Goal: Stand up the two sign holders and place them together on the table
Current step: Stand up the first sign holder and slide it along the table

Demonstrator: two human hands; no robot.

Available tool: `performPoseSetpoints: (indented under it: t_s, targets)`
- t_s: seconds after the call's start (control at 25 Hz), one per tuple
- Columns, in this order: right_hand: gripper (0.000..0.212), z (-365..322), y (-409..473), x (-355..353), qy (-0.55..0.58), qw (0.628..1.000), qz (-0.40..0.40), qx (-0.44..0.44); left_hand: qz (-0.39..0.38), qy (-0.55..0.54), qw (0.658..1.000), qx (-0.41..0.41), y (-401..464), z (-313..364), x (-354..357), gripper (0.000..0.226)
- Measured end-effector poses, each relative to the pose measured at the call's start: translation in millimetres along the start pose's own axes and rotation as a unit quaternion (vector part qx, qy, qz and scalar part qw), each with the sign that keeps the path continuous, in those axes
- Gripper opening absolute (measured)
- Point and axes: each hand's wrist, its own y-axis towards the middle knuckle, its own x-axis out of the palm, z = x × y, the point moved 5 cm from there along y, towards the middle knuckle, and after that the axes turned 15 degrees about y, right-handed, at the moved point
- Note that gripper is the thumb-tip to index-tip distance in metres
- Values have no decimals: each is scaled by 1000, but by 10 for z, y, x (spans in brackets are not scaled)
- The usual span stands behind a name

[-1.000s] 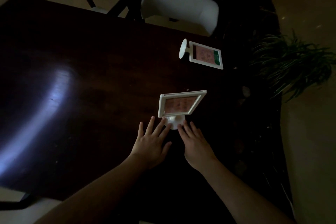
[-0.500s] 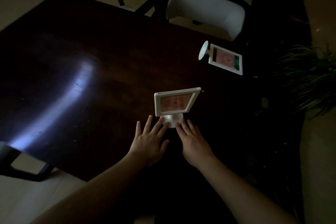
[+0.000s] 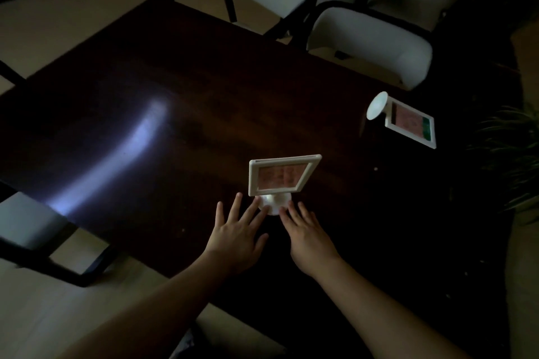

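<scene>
Near holder [image 3: 281, 175] stands upright, frame long side running left-right, facing near; both flat, spread hands [image 3: 237, 237] [image 3: 309, 237] touch its base. Far-right holder [image 3: 408, 121] lies toppled, base pointing left.

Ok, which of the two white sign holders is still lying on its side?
The far white-framed sign holder near the table's right edge; its round base faces sideways. The near one stands upright.

near sign holder [image 3: 282, 175] upright; both hands' fingers [image 3: 292, 210] flat at its base | far sign holder [image 3: 408, 121] lying down
</scene>
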Motion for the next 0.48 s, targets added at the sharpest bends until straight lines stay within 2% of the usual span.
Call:
performPoseSetpoints:
  t_s: [0.48]
  targets:
    - [72, -1472, 702, 357, -20, 999, -16, 25, 2, 0, 1000, -8, -428, -1529, 269, 70]
